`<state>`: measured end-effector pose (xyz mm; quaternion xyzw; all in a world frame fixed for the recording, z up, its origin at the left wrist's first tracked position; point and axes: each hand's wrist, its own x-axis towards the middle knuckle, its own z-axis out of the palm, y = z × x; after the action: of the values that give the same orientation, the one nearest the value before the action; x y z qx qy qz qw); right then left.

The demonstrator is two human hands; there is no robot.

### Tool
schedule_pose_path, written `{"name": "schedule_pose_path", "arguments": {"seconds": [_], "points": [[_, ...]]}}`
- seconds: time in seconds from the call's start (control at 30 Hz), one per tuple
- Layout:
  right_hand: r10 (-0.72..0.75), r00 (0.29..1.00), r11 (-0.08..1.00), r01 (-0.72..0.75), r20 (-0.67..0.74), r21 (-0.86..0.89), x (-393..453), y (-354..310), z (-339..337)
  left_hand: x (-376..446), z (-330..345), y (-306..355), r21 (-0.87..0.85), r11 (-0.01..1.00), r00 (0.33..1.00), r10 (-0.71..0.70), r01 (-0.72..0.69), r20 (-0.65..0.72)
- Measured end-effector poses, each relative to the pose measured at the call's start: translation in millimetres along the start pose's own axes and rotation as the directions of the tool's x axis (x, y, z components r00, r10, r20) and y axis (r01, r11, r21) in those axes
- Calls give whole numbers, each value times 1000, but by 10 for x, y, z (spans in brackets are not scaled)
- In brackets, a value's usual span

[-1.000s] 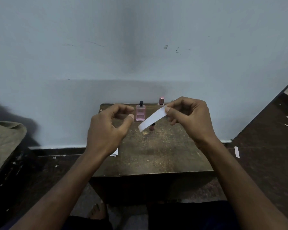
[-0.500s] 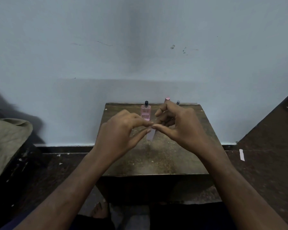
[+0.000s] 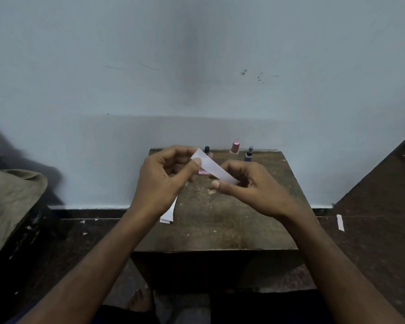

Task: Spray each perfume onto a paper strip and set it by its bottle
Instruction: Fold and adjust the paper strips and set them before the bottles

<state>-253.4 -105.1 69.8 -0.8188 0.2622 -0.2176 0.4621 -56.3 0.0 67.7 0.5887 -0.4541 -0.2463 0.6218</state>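
Observation:
A white paper strip [image 3: 212,168] hangs above the small brown table [image 3: 220,225], slanting down to the right. My left hand [image 3: 165,181] pinches its upper left end between thumb and fingers. My right hand [image 3: 250,187] holds its lower right end with curled fingers. Behind the strip stands a pink perfume bottle [image 3: 206,153] with a black sprayer, mostly hidden. A rose-capped bottle [image 3: 235,146] and a purple spray bottle [image 3: 248,154] stand at the table's back edge.
Spare white strips [image 3: 170,212] lie on the table under my left wrist. A loose strip [image 3: 340,222] lies on the dark floor to the right. An olive cloth [image 3: 9,202] sits at the left. The wall is right behind the table.
The strip went from my right hand alone to both hands. My hands met over the table, then drew apart, stretching the strip out between them.

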Motion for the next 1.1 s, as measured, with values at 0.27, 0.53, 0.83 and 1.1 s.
{"name": "schedule_pose_path", "arguments": {"seconds": [0.27,0.53,0.83,1.1], "points": [[59,992,970,-30,-116,241,5,2,-89,24,-75,17,-34,989,986,-143,141,-87],[130,960,959,-58,-249,278,-9,61,-175,14,-91,-40,250,965,995,-69,84,-67],[303,842,916,-129,-446,379,16,199,-297,-69,-144,191,-570,767,909,-39,294,416],[350,828,917,-208,-437,340,61,214,-251,155,-169,-124,146,922,898,-384,360,216]]}}
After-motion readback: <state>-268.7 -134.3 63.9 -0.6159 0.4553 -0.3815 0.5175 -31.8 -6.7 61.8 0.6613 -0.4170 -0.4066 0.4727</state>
